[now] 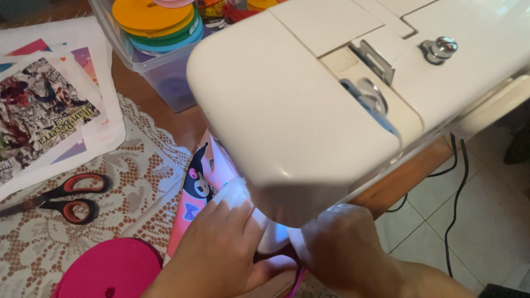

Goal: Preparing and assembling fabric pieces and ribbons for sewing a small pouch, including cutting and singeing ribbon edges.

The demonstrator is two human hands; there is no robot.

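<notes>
- Far out to the left of my left hand lay the white printed fabric sheets with comic-style pictures, flat on the table and untouched by me.
- Nearer, still left of that hand, the red-and-black-handled scissors rested on the cream lace tablecloth, blades shut, well apart from my fingers; I judged any cutting was not in hand at this point.
- Just below and left of my left wrist sat the round magenta spool of ribbon, near my forearm but not touching it as far as I could tell.
- My left hand lay flat, fingers stretched forward and pressing on the pink fabric piece printed with a black-and-white cartoon figure; it grasped nothing, only held the cloth down.
- That pink piece ran from under my left fingers away beneath the head of the cream plastic sewing machine, which hid the needle and the seam, so I could not tell how much had been stitched.
- Most of the print showed beyond my fingertips, on the far side of my left hand.
- Beyond the machine's left end stood the clear plastic box of coloured ribbon reels, well away from both hands.
- My right hand was curled under the machine head, just right of the lit needle area; whether it pinched the cloth or merely steadied it, I could not tell.
- Right of that hand, black cords hung down over the tiled floor.
</notes>
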